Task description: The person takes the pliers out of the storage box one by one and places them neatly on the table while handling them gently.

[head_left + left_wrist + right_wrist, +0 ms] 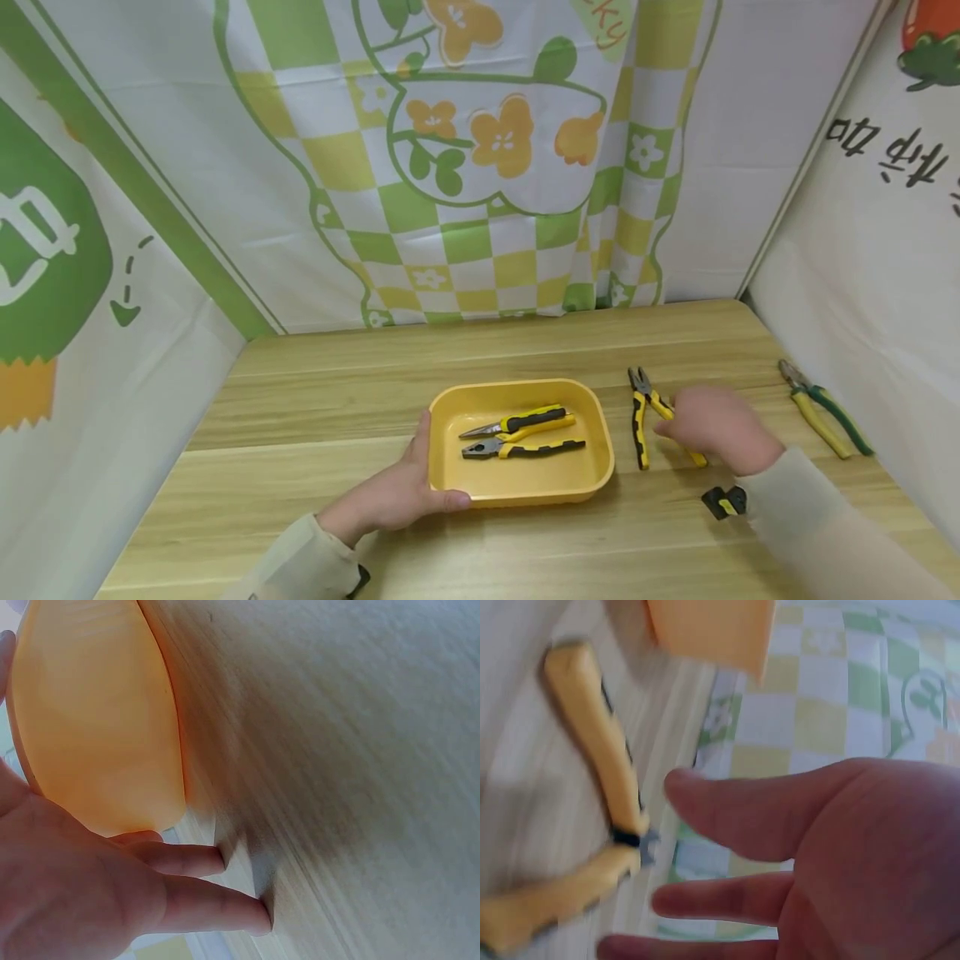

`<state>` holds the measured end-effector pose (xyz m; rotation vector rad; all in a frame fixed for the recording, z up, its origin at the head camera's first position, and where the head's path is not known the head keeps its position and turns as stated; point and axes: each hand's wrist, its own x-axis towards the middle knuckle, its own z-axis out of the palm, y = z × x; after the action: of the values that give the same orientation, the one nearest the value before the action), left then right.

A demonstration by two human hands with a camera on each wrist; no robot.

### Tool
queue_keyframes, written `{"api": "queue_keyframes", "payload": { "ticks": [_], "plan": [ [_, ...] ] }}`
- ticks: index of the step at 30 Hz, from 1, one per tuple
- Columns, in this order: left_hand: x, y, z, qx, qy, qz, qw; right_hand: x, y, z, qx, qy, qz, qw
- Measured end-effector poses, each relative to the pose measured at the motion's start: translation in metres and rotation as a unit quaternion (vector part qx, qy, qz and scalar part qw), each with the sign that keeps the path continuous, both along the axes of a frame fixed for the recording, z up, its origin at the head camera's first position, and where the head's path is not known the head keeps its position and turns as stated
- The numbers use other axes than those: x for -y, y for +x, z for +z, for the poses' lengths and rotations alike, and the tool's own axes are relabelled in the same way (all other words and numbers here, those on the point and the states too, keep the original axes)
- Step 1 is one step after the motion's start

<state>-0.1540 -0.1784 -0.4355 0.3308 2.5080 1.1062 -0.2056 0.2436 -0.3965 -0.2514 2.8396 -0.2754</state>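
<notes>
My left hand (393, 496) holds the near left corner of a yellow plastic bin (525, 501), thumb along the front wall and fingers by the left side. In the left wrist view two fingertips touch the tabletop beside the bin. Inside lie needle-nose pliers (536, 419) and combination pliers (536, 451), both with yellow and black handles. Right of the bin, another pair of combination pliers (639, 421) lies on the table, handles spread. Over its right handle hovers my right hand (720, 425); the right wrist view shows its thumb and fingers extended, apart from these pliers (604, 742).
Pliers with green and yellow handles (825, 410) lie near the table's right edge. The wood-grain table (315, 417) meets a printed cloth (465, 250) at the back, with fabric walls on both sides. A black wrist device (723, 502) sits by the right sleeve.
</notes>
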Motion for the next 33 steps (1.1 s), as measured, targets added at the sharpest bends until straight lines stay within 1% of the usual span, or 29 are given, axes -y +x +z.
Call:
{"api": "queue_keyframes", "payload": {
  "ticks": [3,6,8,12,16,21,25,29,33],
  "plan": [
    [0.000,0.000,-0.001,0.000,0.001,-0.001,1.0000,0.015,0.000,-0.007,-0.013,0.009,0.007,1.000],
    [0.000,0.000,-0.001,0.002,0.003,-0.001,1.0000,0.024,0.001,-0.017,-0.012,0.016,-0.001,1.000],
    [-0.001,0.000,-0.002,0.002,0.002,0.000,1.0000,0.028,0.000,-0.020,-0.009,0.024,-0.006,1.000],
    [-0.001,0.000,-0.003,0.000,-0.005,0.002,1.0000,0.031,0.003,-0.019,-0.012,0.032,0.004,0.999],
    [-0.001,0.000,-0.003,0.002,-0.011,0.002,0.9999,0.030,0.005,-0.017,-0.011,0.026,0.011,1.000],
    [-0.001,-0.001,-0.002,0.003,-0.013,0.001,0.9999,0.022,0.004,-0.016,-0.007,0.021,0.005,1.000],
    [0.000,-0.001,-0.001,0.001,-0.013,0.004,0.9999,0.010,0.002,-0.017,-0.003,0.015,-0.006,1.000],
    [0.000,-0.002,0.000,0.001,-0.009,0.007,0.9999,-0.009,0.001,-0.015,0.005,0.005,-0.027,1.000],
    [-0.001,-0.003,0.001,0.000,-0.006,0.005,1.0000,-0.033,0.000,-0.016,0.000,0.012,-0.039,0.999]
  ]
}}
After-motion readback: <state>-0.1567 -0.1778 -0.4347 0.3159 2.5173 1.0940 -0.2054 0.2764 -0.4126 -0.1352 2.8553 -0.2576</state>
